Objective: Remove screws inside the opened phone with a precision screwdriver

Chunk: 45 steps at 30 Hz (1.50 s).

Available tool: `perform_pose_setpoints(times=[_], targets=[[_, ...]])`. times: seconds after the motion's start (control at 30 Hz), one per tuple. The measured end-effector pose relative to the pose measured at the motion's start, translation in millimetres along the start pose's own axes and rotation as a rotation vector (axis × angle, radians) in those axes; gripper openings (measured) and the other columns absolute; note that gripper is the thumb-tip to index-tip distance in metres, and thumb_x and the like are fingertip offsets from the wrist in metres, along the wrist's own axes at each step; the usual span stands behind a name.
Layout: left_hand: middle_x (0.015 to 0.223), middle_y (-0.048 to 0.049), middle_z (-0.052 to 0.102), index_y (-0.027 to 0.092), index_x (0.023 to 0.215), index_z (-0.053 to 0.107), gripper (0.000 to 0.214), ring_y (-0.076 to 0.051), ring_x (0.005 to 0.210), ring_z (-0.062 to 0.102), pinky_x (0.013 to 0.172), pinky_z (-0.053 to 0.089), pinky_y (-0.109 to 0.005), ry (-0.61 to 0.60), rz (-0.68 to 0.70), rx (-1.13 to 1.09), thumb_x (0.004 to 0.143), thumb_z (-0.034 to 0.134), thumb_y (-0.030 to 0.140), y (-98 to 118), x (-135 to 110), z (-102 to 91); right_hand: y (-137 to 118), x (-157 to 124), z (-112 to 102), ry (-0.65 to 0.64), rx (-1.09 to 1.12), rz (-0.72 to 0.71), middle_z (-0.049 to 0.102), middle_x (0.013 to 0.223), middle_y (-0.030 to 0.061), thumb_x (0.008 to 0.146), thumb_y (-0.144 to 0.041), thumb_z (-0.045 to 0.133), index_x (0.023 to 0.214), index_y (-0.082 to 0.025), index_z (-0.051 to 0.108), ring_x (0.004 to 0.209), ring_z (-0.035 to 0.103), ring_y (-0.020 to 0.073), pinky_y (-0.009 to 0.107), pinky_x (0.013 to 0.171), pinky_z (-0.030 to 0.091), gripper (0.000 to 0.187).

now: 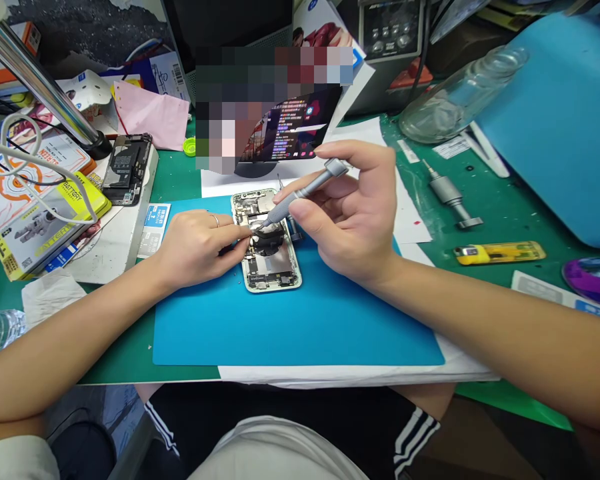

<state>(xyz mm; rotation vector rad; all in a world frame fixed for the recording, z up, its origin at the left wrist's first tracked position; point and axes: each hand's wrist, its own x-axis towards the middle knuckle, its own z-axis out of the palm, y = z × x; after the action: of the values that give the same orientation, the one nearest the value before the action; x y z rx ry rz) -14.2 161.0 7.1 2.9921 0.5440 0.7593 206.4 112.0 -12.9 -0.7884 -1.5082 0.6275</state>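
An opened phone (280, 263) lies face-up on a blue mat (300, 327), its inner parts bare. In my right hand (357, 220) is a grey precision screwdriver (300, 199), held slantwise between fingers and thumb. Its tip points down at the left middle of the phone's interior. My left hand (200, 243) rests at the phone's left edge, with index finger and thumb brought together close to the screwdriver tip. Whether a small part sits between those fingertips is hidden. A few tiny specks, perhaps screws, lie on the mat just left of the phone.
Right of the mat lie a second screwdriver (450, 192), a yellow cutter (500, 253), tweezers (487, 152) and a tipped glass jar (460, 97). A lit phone (300, 130) leans at the back. Left are another opened phone (129, 170), battery boxes (45, 227) and a lamp pole (45, 83).
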Motion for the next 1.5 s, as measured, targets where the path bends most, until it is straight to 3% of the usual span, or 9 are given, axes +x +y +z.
perform_pose_setpoints(times=[0.23,0.57,1.2,1.5], targets=[[0.063,0.0018,0.066,0.018,0.091,0.074,0.019,-0.011,0.053,0.058,0.054,0.037,-0.027,0.019,0.013,0.0,0.095,0.056,0.022,-0.9,-0.7,1.6,0.1,0.4,0.0,-0.006,0.006,-0.016,0.072,0.098,-0.0023,0.091,-0.026,0.069,0.127,-0.033,0.05,0.088,0.075,0.0143,0.028,0.077,0.065,0.042],[0.063,0.0006,0.066,0.017,0.096,0.075,0.019,-0.011,0.052,0.057,0.052,0.036,-0.025,-0.003,-0.083,-0.069,0.093,0.059,0.027,1.0,0.1,0.5,-1.0,-0.1,0.0,-0.001,0.006,-0.006,0.073,0.105,0.0006,0.093,-0.034,0.067,0.127,-0.035,0.05,0.091,0.075,0.0175,0.034,0.078,0.066,0.038],[0.063,0.0001,0.067,0.018,0.092,0.076,0.021,-0.011,0.051,0.056,0.053,0.037,-0.027,-0.022,-0.068,-0.049,0.094,0.057,0.026,0.8,0.2,1.5,-2.0,0.4,0.8,-0.002,-0.011,0.01,0.072,0.108,0.0017,0.093,-0.042,0.067,0.126,-0.034,0.049,0.092,0.074,0.0183,0.035,0.075,0.066,0.038],[0.066,-0.0007,0.066,0.018,0.093,0.073,0.021,-0.013,0.056,0.057,0.057,0.04,-0.029,0.019,-0.159,-0.13,0.09,0.056,0.029,2.6,1.2,-1.3,-6.8,0.6,0.9,0.015,-0.015,0.007,0.069,0.104,-0.0003,0.092,-0.031,0.069,0.125,-0.036,0.052,0.087,0.074,0.0155,0.031,0.075,0.065,0.038]])
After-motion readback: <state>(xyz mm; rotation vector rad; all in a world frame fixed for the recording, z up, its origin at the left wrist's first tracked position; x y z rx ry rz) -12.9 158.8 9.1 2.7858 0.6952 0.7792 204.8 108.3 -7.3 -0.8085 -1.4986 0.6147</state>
